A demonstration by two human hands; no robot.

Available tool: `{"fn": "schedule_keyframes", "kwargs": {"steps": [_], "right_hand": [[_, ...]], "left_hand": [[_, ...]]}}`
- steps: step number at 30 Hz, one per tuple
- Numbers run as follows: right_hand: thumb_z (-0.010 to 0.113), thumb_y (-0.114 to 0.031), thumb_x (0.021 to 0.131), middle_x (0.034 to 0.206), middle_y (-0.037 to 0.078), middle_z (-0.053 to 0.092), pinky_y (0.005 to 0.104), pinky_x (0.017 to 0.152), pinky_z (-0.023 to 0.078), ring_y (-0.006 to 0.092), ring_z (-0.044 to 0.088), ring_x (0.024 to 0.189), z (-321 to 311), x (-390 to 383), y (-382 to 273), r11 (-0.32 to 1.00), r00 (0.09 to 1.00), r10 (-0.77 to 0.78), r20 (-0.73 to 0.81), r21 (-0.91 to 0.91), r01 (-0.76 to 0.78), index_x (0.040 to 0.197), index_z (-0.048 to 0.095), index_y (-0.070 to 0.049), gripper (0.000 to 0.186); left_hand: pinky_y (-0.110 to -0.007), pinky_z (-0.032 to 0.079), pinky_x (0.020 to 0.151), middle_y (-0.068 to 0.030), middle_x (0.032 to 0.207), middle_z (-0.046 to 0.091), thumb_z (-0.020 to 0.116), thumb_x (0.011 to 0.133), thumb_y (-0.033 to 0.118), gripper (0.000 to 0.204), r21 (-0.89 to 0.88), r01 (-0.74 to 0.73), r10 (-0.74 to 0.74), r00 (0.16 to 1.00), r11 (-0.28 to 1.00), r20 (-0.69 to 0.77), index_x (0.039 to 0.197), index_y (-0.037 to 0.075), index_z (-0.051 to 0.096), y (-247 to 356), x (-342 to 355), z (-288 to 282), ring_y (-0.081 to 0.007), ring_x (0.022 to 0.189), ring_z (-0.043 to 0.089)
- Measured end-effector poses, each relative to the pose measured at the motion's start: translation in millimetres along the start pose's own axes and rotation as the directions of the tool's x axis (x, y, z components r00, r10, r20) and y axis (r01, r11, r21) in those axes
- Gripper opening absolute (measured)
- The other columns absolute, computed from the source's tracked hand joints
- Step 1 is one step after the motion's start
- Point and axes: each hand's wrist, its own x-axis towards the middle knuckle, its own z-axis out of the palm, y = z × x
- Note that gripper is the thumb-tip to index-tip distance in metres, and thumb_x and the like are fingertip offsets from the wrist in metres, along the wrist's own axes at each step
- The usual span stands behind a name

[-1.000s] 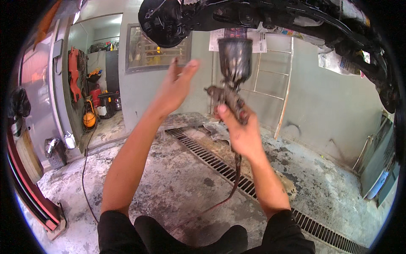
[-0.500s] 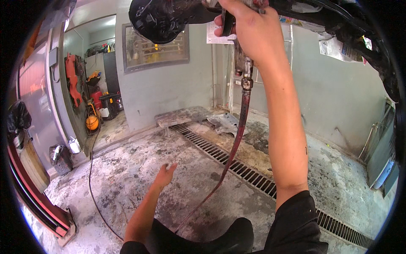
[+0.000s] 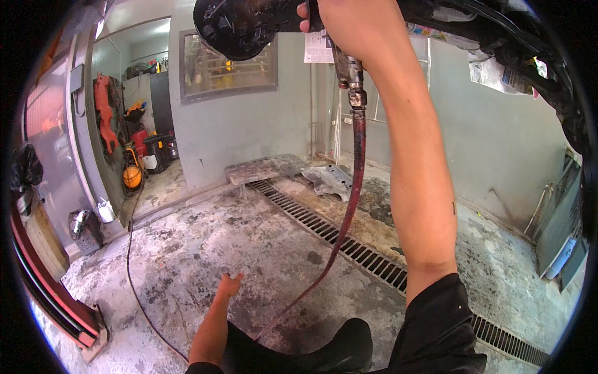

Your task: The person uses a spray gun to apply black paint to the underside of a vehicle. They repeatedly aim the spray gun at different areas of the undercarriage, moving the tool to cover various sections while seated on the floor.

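My right hand (image 3: 358, 31) is raised at the top of the view, its fingers wrapped round the handle of a hose-fed gun (image 3: 344, 65). The gun's upper part is cut off by the picture's edge and covered by my hand. From a metal fitting at its base, a dark red hose (image 3: 357, 165) hangs and curves down toward my legs. Above and around that hand is the dark underside of a vehicle (image 3: 464, 19), with a black rounded part (image 3: 230, 37) to the left. My left hand (image 3: 231, 285) hangs low over the floor, thumb apart from the fingers, holding nothing.
A slotted drain grate (image 3: 311, 221) crosses the stained concrete floor. A low bench (image 3: 265, 168) and a crumpled sheet (image 3: 330, 181) lie by the far wall. At left stand a red post (image 3: 56, 293) and a bin (image 3: 85, 230); a thin dark hose (image 3: 132, 274) trails along the floor.
My right hand and the gun have shifted up and slightly left, so less of the gun shows. My left hand has dropped lower and a little left.
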Motion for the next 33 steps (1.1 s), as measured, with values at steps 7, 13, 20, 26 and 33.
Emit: {"fn": "schedule_keyframes", "kwargs": {"steps": [7,13,20,26,33], "right_hand": [[0.066,-0.036,0.094,0.107,0.033,0.071,0.0445,0.093,0.053,0.0431,0.069,0.107,23,13,27,0.958,0.953,-0.276,-0.124,-0.111,0.263,0.11,0.07,0.01,0.049],[0.066,-0.034,0.094,0.107,0.035,0.07,0.0467,0.094,0.052,0.0463,0.068,0.109,23,-1,34,0.98,0.989,-0.146,-0.033,-0.144,0.14,0.109,0.07,0.01,0.047],[0.065,-0.031,0.094,0.105,0.033,0.071,0.0456,0.095,0.052,0.0452,0.068,0.108,35,-6,30,0.97,0.982,-0.184,-0.044,-0.169,0.174,0.107,0.07,0.01,0.043],[0.066,-0.035,0.094,0.104,0.032,0.072,0.0447,0.095,0.052,0.0445,0.069,0.107,43,-3,32,0.959,0.966,-0.235,-0.106,-0.19,0.212,0.108,0.07,0.009,0.046],[0.067,-0.036,0.094,0.102,0.032,0.072,0.0443,0.091,0.053,0.0427,0.07,0.103,32,-2,35,0.988,0.985,-0.154,-0.081,-0.04,0.151,0.109,0.07,0.009,0.048]], "left_hand": [[-0.05,0.045,0.109,-0.0382,0.146,0.047,0.066,0.09,0.065,0.105,0.058,0.046,-0.05,0.997,0.997,0.067,0.148,-0.016,0.034,12,-8,-9,-0.0481,0.136,0.05],[-0.05,0.045,0.109,-0.0364,0.146,0.048,0.066,0.09,0.065,0.104,0.034,0.034,-0.037,0.997,0.999,0.072,0.15,-0.014,0.033,13,-9,-8,-0.0471,0.136,0.051],[-0.048,0.046,0.108,-0.0365,0.142,0.053,0.068,0.088,0.065,0.105,0.059,-0.022,0.018,0.997,0.998,0.075,0.15,-0.014,0.034,11,-5,-7,-0.0467,0.132,0.054],[-0.047,0.047,0.107,-0.0359,0.141,0.054,0.07,0.087,0.063,0.105,0.028,0.0,-0.002,0.996,1.0,0.091,0.15,-0.014,0.034,15,-8,-12,-0.0455,0.131,0.056],[-0.045,0.047,0.106,-0.0357,0.139,0.056,0.073,0.086,0.059,0.1,0.012,0.026,-0.027,0.999,1.0,0.045,0.146,-0.014,0.039,8,-10,-19,-0.0443,0.131,0.056]]}}
